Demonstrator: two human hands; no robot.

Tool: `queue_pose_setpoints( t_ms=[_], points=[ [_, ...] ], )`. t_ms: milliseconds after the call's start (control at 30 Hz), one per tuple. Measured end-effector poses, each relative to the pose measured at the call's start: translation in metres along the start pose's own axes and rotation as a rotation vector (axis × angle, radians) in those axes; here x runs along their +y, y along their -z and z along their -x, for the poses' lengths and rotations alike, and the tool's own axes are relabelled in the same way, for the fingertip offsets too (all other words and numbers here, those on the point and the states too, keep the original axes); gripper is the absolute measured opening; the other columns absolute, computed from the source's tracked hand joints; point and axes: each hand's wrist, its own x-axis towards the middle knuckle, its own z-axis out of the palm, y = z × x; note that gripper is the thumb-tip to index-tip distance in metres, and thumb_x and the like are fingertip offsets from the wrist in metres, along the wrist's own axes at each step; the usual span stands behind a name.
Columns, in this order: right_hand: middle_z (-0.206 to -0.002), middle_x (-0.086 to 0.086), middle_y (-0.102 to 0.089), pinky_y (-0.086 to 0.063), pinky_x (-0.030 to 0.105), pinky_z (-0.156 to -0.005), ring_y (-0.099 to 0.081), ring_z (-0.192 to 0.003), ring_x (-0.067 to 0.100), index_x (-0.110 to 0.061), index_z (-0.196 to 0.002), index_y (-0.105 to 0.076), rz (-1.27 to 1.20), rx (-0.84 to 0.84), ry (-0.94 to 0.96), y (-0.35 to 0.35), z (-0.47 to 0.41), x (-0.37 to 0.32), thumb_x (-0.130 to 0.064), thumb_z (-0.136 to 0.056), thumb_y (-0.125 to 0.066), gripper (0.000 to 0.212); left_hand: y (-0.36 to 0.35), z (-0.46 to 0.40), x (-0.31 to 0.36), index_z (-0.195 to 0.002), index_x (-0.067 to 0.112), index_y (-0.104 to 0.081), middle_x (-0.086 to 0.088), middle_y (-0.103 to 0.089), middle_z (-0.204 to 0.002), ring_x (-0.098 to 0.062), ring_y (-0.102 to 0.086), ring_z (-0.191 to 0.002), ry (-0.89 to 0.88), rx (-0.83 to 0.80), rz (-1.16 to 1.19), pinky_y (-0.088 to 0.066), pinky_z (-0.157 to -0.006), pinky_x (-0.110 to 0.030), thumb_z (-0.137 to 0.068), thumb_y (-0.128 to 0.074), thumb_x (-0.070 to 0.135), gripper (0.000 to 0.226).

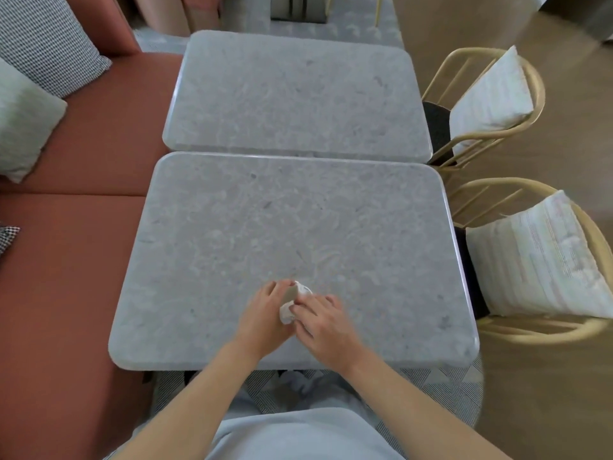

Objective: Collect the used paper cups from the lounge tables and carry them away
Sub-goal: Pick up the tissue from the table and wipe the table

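Both hands meet over the near middle of the grey marble worktop [232,227], with a small crumpled white paper cup [293,302] squeezed between them. The left hand [265,318] has its fingers curled around the cup from the left, and the right hand [326,322] pinches it from the right, so both are clamped on it. It's blurry, so I can't say whether it's one cup or a couple nested together. Judging by the look, it weighs almost nothing and is soft, already crushed, so nothing to break. I'd hold it around the squashed body with one hand; dregs could drip, so keep the opening up.
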Motion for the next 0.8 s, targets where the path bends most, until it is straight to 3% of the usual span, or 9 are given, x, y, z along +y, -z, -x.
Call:
queue_pose_setpoints(
  t_ms=[67,200,267,467,567,700,800],
  points=[
    [-0.132,-0.001,-0.065,-0.047,0.039,-0.095,-0.065,-0.111,0.018,-0.018,-0.121,-0.07,0.002,-0.034,0.012,0.0,0.007,-0.003,-0.022,-0.099,-0.059,0.025,0.0,0.001,0.0,-0.143,0.025,-0.049,0.009,-0.052,-0.135,-0.01,-0.053,-0.12,0.003,0.01,0.006,-0.048,-0.101,-0.028,-0.091,-0.058,0.044,0.056],
    [-0.138,0.001,-0.064,-0.043,0.041,-0.108,-0.06,-0.125,0.018,-0.016,-0.131,-0.066,0.041,-0.139,-0.002,0.004,0.008,-0.006,-0.017,-0.093,-0.053,0.04,-0.002,0.009,0.001,-0.141,0.026,-0.049,0.006,-0.057,-0.131,-0.012,-0.057,-0.115,0.066,0.085,0.151,-0.055,-0.095,-0.032,-0.081,-0.084,0.038,0.071],
    [-0.146,0.0,-0.058,-0.036,0.044,-0.116,-0.052,-0.137,0.019,-0.018,-0.14,-0.059,0.083,-0.235,-0.011,0.006,0.004,-0.008,-0.015,-0.091,-0.048,0.05,-0.003,0.01,0.001,-0.14,0.027,-0.051,0.008,-0.058,-0.132,-0.013,-0.057,-0.117,0.059,0.1,0.159,-0.053,-0.098,-0.032,-0.079,-0.086,0.04,0.071],
    [-0.155,0.005,-0.048,-0.023,0.054,-0.125,-0.039,-0.148,0.024,-0.015,-0.151,-0.05,0.217,-0.489,-0.053,0.007,-0.016,-0.016,-0.01,-0.092,-0.059,0.059,-0.007,0.013,0.005,-0.143,0.028,-0.053,0.008,-0.06,-0.127,-0.016,-0.058,-0.114,0.049,0.103,0.158,-0.052,-0.098,-0.033,-0.079,-0.086,0.036,0.072],
    [-0.155,0.003,-0.048,-0.025,0.053,-0.125,-0.038,-0.148,0.023,-0.017,-0.151,-0.05,0.202,-0.456,-0.05,0.014,-0.014,-0.017,-0.01,-0.092,-0.056,0.059,-0.008,0.014,0.006,-0.142,0.031,-0.051,0.01,-0.059,-0.126,-0.015,-0.057,-0.113,0.053,0.112,0.149,-0.052,-0.098,-0.031,-0.079,-0.086,0.035,0.073],
    [-0.139,0.007,-0.062,-0.047,0.049,-0.11,-0.058,-0.129,0.027,-0.014,-0.131,-0.066,0.146,-0.254,0.015,0.029,0.005,-0.012,-0.011,-0.084,-0.044,0.052,-0.009,0.012,0.004,-0.144,0.03,-0.053,0.012,-0.058,-0.132,-0.012,-0.055,-0.119,0.02,0.105,0.139,-0.049,-0.103,-0.031,-0.08,-0.087,0.041,0.073],
    [-0.144,0.01,-0.06,-0.048,0.045,-0.109,-0.058,-0.128,0.03,-0.014,-0.132,-0.067,0.116,-0.193,0.015,0.035,0.023,-0.005,-0.008,-0.081,-0.053,0.054,-0.011,0.013,0.005,-0.139,0.028,-0.057,0.009,-0.061,-0.128,-0.015,-0.058,-0.115,-0.001,0.117,0.149,-0.051,-0.099,-0.035,-0.077,-0.089,0.041,0.071]
  ],
)
